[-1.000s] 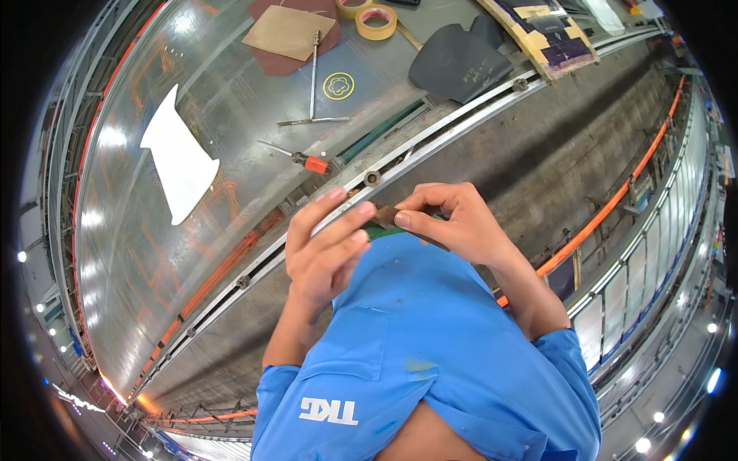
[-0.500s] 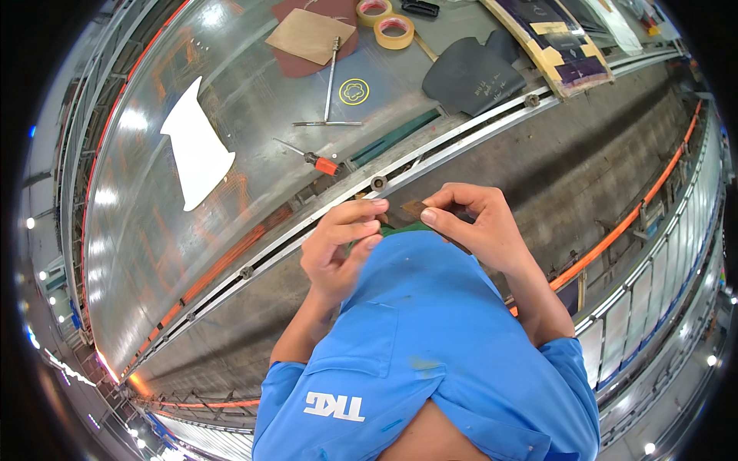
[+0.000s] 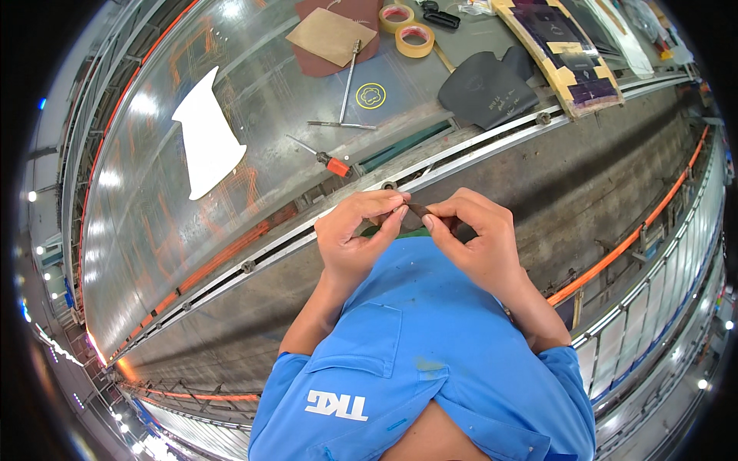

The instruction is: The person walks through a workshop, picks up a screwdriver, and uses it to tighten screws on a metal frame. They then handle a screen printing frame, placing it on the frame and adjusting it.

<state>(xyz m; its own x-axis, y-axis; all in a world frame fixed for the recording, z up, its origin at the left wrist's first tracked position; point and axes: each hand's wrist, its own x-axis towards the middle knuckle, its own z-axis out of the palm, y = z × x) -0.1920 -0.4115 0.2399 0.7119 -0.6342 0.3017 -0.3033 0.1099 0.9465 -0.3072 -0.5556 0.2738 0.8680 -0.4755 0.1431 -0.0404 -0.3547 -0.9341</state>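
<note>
In front of my blue shirt, both hands meet at a small, thin, dark brown strip [image 3: 417, 210]. My right hand [image 3: 486, 234] pinches it between thumb and fingers from the right. From the other side, thumb and fingertips of my left hand [image 3: 351, 230] close on its left end. Most of the strip is covered by fingers, so its material cannot be told. Beyond my hands, on the metal table [image 3: 261, 96], lies a screwdriver [image 3: 336, 165] with an orange and black handle. A T-shaped metal tool [image 3: 350, 81] rests farther back.
A white cut sheet [image 3: 209, 134] lies on the left. At the back are a tan sheet [image 3: 330, 37] on a maroon sheet [image 3: 314, 63], two tape rolls [image 3: 414, 51], a black sheet [image 3: 480, 88] and a taped frame [image 3: 607, 96]. A metal rail [image 3: 453, 157] edges the table.
My left hand has moved right and closed its fingertips on the strip held by my right hand. The view has shifted slightly.
</note>
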